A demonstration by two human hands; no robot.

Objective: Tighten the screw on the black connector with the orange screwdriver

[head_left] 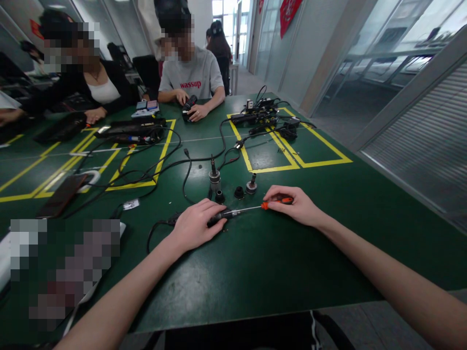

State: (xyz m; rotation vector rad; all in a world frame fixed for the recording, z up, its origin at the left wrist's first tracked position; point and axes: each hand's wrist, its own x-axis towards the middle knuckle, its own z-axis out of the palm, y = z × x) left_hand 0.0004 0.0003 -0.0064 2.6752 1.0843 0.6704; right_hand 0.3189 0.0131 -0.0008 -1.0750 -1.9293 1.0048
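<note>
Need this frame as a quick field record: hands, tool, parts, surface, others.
left hand: left hand pressed over a dark corded part on the table
right hand: right hand grips the orange-handled screwdriver, tip pointing at the corded part
loose parts: four small dark and metal fittings in a row just beyond the hands
surface: green table with yellow tape lines
others: two people seated at the far side

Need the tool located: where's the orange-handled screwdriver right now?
In the head view, the screwdriver lies across the green table at centre, handle in the right hand, tip meeting the black part under the left hand.
</note>
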